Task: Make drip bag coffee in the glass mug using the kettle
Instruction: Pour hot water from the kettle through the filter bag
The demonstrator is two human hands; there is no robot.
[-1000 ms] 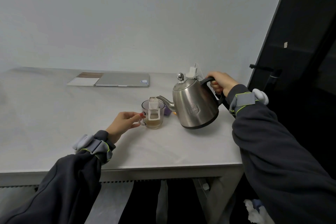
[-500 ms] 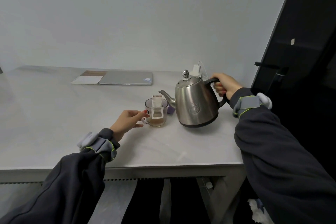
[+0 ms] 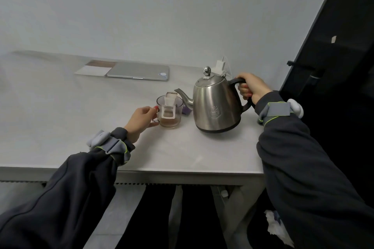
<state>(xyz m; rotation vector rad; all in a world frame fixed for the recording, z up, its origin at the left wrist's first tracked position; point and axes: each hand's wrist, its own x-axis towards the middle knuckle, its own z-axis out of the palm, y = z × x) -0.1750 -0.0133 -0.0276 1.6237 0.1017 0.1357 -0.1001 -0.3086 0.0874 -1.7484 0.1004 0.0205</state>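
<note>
The left hand point(image 3: 141, 119) holds the glass mug point(image 3: 171, 116) by its handle on the bench point(image 3: 60, 119), the right hand point(image 3: 251, 89) grips the upright kettle point(image 3: 216, 105) just beside it, and with little coffee under the drip bag point(image 3: 169, 105), pouring seems underway, next needing a slow tilt over the bag.

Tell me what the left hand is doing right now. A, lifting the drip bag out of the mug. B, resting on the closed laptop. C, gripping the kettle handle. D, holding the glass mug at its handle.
D: the left hand curls around the handle side of the glass mug, while the right hand is the one gripping the kettle, and the drip bag hangs in the mug.
</note>
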